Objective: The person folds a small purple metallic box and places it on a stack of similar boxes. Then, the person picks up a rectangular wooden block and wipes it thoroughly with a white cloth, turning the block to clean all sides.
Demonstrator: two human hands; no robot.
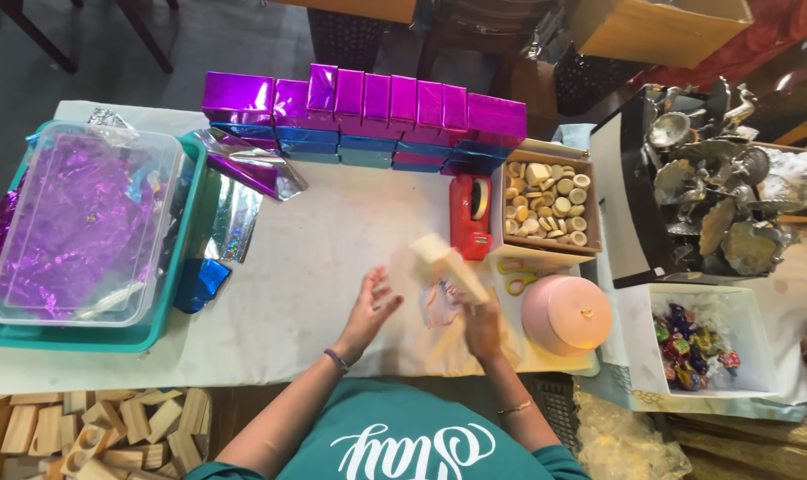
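Observation:
My right hand (480, 322) grips a pale wooden block (445, 262) and holds it tilted above the white table (315, 258), in front of a red tape dispenser (469, 216). My left hand (368, 308) hovers open just left of the block, fingers spread, holding nothing. A thin clear wrapper sheet (439, 307) lies on the table under the block, between my hands.
A row of purple and blue foil-wrapped boxes (368, 116) lines the far edge. A clear tub of purple foil (79, 227) sits in a teal tray at left. A box of wooden discs (547, 206), scissors (515, 276), a pink round lid (566, 314) and a box of wrapped sweets (695, 348) lie right. Wooden blocks (101, 431) fill a crate below left.

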